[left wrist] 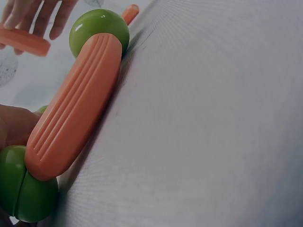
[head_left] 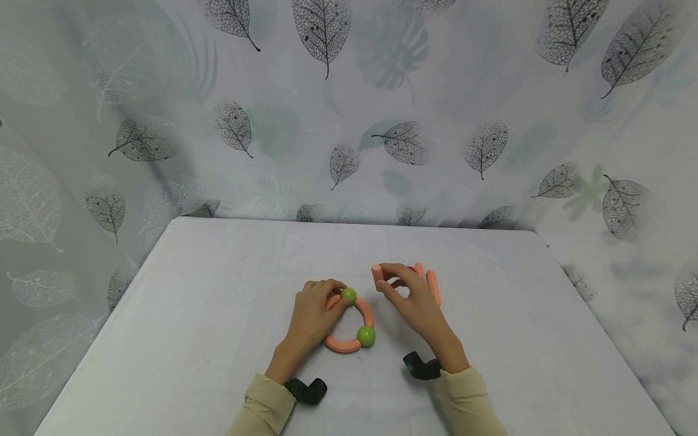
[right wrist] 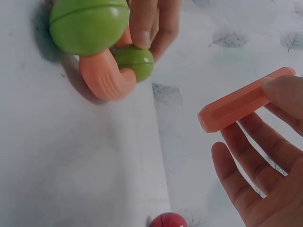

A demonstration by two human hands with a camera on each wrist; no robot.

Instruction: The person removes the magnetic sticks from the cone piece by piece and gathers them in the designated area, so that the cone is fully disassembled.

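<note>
On the white table, curved orange sticks (head_left: 364, 312) and green balls (head_left: 366, 336) are joined in a ring. My left hand (head_left: 316, 312) pinches the ring's far green ball (head_left: 348, 296) between thumb and fingers, covering the ring's left side. Another green ball (left wrist: 28, 184) shows low in the left wrist view, at the end of a ribbed curved stick (left wrist: 75, 106). To the right, my right hand (head_left: 411, 297) holds a short straight orange stick (right wrist: 241, 101) between thumb and fingers, raised and apart from the ring.
Just beyond my right hand lie loose orange sticks (head_left: 433, 287) and a red ball (right wrist: 169, 220), partly hidden in the head view. Dark curved pieces (head_left: 308, 392) sit at both wrists. A leaf-patterned curtain (head_left: 338, 121) hangs behind the table's far edge.
</note>
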